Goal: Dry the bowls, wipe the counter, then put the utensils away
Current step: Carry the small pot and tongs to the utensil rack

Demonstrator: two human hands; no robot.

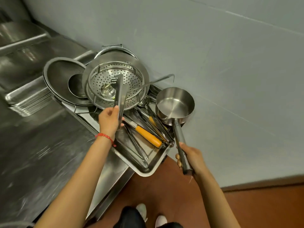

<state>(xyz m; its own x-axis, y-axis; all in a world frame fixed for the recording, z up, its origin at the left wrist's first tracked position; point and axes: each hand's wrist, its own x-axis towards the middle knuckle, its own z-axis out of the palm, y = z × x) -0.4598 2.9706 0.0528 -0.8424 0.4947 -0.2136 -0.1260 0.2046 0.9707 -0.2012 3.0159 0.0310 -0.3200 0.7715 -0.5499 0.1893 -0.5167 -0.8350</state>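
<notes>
Head view: left hand (109, 120) fingers pinching tongs (120, 96) over colander (115, 83), right hand (190, 157) fingers around saucepan (175, 104) handle.

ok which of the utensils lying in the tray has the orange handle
The long one lying diagonally across the middle of the tray, its orange handle ending near the tray's front rim. The tongs and other utensils beside it are bare steel.
</notes>
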